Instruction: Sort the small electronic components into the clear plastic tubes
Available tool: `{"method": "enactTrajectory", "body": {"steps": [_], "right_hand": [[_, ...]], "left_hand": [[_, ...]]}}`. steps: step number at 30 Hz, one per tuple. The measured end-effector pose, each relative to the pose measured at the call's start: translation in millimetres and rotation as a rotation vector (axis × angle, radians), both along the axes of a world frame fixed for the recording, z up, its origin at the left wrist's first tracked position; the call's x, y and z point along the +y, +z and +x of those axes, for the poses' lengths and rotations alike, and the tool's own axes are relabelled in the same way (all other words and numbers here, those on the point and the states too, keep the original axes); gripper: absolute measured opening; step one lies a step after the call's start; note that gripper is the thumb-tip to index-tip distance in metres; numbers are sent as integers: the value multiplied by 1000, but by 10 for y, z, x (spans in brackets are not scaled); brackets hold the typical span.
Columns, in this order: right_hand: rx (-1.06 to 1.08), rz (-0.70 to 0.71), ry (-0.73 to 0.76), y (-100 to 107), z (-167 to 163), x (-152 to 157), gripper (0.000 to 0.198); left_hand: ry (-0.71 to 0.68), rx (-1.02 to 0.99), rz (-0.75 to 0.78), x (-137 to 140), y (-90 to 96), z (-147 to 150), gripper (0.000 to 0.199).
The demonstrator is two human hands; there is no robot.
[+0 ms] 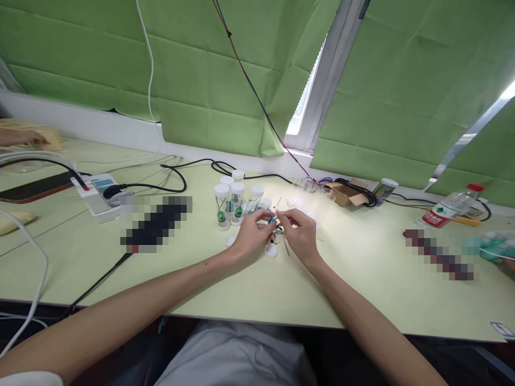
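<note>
My left hand (252, 235) is closed in a pinch on a small blue piece (271, 220), with a thin wire (277, 203) sticking up from between the two hands. Opposite it, my right hand (301, 231) has thumb and fingertips pressed together at the same spot, on what looks like the thin wire; fingers partly cover it. Below the hands lies a round white cap (271, 250), and thin dark metal pieces (286, 244) show beside it. Just left stand several clear tubes with white lids (222, 206), some holding green or blue pieces on wires.
A power strip (98, 195) with cables and a blurred dark object (156, 222) occupy the left. Toward the back right are an open cardboard box (346, 194), a can (385, 191) and a lying bottle (450, 208). Another person's hand (30, 138) is at far left.
</note>
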State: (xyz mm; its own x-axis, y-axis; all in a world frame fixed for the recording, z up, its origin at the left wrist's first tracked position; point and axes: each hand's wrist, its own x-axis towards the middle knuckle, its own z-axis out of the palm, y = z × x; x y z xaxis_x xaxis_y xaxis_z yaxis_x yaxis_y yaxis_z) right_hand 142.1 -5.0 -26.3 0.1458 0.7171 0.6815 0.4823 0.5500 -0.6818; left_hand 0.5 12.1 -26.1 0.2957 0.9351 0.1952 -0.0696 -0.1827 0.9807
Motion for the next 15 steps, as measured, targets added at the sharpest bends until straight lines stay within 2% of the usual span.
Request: {"method": "enactTrajectory", "body": {"steps": [15], "right_hand": [[53,8,-45,12,12,-2,30]], "left_hand": [[-81,-39,74,13,22,-23,31]]}}
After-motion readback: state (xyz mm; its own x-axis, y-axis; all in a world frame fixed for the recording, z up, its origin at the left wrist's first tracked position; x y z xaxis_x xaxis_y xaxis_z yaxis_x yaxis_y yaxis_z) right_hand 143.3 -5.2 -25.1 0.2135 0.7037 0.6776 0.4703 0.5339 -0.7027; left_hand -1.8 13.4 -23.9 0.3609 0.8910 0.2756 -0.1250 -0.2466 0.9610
